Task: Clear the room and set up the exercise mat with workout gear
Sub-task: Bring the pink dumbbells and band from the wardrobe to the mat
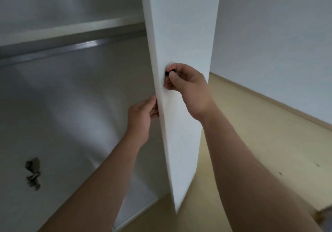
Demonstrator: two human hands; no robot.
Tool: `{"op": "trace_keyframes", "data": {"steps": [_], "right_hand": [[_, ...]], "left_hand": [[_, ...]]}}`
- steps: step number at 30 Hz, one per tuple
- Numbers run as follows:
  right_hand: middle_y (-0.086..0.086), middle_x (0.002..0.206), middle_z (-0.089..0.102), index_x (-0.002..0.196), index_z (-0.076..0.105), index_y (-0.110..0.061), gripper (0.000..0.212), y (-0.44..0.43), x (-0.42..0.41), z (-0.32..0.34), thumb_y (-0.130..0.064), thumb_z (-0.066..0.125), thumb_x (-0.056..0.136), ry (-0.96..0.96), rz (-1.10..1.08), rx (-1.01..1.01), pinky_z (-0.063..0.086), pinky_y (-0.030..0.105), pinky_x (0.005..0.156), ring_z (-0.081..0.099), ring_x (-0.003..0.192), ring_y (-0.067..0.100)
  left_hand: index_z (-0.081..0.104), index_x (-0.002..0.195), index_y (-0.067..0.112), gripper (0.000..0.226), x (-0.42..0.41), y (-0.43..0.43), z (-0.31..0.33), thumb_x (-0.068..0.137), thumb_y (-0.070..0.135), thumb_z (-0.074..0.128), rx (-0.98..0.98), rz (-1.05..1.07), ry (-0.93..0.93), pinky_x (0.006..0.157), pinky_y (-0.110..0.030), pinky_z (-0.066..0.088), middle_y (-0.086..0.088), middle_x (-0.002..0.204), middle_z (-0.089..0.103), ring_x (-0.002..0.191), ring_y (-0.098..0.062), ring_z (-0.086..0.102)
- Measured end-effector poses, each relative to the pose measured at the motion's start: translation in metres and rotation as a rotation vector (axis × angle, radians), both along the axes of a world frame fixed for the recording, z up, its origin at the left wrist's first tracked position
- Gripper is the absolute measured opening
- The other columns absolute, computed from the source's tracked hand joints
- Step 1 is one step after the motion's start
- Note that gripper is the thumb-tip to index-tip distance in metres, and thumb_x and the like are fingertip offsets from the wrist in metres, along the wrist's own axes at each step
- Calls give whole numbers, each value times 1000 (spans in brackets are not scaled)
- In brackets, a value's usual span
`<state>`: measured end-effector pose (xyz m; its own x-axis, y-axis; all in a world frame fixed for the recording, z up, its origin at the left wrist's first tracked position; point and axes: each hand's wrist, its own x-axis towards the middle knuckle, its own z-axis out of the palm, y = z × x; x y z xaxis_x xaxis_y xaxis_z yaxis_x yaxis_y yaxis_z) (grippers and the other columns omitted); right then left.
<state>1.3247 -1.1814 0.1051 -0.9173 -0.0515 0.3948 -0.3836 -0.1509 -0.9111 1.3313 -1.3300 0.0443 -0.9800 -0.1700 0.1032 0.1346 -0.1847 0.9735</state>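
Note:
A white wardrobe door (181,33) stands partly open in the middle of the view, seen almost edge-on. My right hand (186,86) pinches the small black knob (168,73) on the door's outer face. My left hand (142,116) grips the door's near edge just below, its fingers curled round to the inner side. No exercise mat or workout gear is in view.
The open wardrobe (53,105) at left shows a white shelf (71,30) with a metal hanging rail (53,51) under it. A metal hinge fitting (33,173) sits on the inner wall at lower left. Beige floor (260,132) and a white wall (278,42) lie to the right.

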Motion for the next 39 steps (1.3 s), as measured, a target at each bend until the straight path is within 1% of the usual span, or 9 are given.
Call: {"op": "trace_keyframes", "data": {"steps": [7,11,15,18,21,29,32,35,39], "right_hand": [[13,93,70,130,60,-27,45,53,31,-26,-16,74,89,-129,29,-105,54,46,101,68,92,26],[8,115,74,115,75,-13,33,89,49,-57,-26,77,85,-246,-56,-54,53,49,103,69,111,24],[13,119,74,114,74,0,27,125,71,-67,-18,70,94,-262,-134,-93,52,51,104,68,117,29],[14,117,74,113,75,-2,22,153,85,-69,-12,66,96,-238,-207,-120,53,49,102,69,115,29],[15,114,75,112,76,-4,20,180,95,-72,-9,66,96,-221,-296,-150,53,46,101,71,111,29],[-1,118,75,121,74,-15,24,234,93,-70,-15,66,99,-165,-541,-1,50,36,108,68,116,14],[-6,114,76,120,74,-21,23,250,83,-71,-21,61,102,-165,-611,50,53,30,100,70,111,11],[-14,103,77,118,74,-24,22,269,72,-70,-23,58,104,-186,-669,102,49,13,75,70,82,-4],[-11,100,77,116,75,-24,23,292,56,-74,-29,55,105,-183,-733,168,54,21,78,70,88,2]], "left_hand": [[77,101,2,24,13,29,11,101,18,59,-72,-226,10,87,-41,61,-15,101,78,100,-29,75],[81,87,9,27,15,54,11,101,11,58,-126,-359,65,78,-36,62,-11,95,79,94,-26,77],[80,98,3,20,13,88,0,92,19,70,-183,-470,105,91,-46,59,-11,103,78,104,-27,74],[76,115,4,35,13,120,-6,90,29,73,-256,-542,132,100,-47,56,-7,112,77,114,-21,70],[76,117,28,39,12,156,-11,86,51,70,-334,-609,195,108,-50,49,-1,121,74,125,-17,63],[55,145,24,74,0,236,-2,86,68,55,-441,-774,206,119,-40,37,11,145,58,135,0,51],[52,148,19,61,-6,255,-1,100,57,47,-349,-797,124,118,-33,38,4,146,58,133,-1,52],[44,152,10,50,-11,275,1,110,38,37,-268,-830,59,114,-18,38,-3,151,52,132,2,51],[38,155,10,58,-20,304,2,107,45,40,-243,-855,25,122,-30,30,-4,157,45,144,-7,42]]}}
